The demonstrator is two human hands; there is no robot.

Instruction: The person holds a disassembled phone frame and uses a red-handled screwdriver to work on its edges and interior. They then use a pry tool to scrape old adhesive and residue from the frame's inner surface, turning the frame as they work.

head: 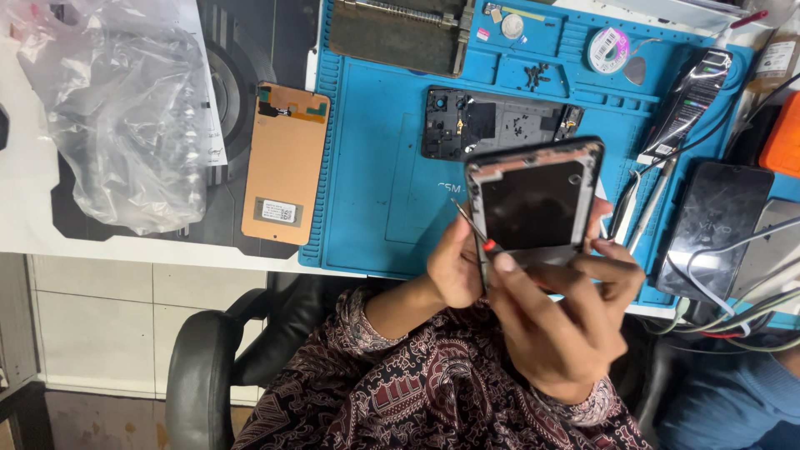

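Above blue mat point(375, 167) | left hand point(454, 267) grips dark phone frame point(533, 204) | right hand point(567, 317) pinches tweezers point(473, 229)

The lower edge of the phone frame point(533, 204) is hidden behind both hands. The left hand point(457, 265) covers most of the thin tool point(472, 227), so only its tip and a red part show. The fingers point(612, 250) behind the frame are partly hidden. The small screws point(533, 77) on the mat point(375, 167) are too small to tell apart. The plastic bag point(117, 108) and the dark tray point(400, 29) are cut off by the top edge. Cables point(750, 308) run out at the right edge.
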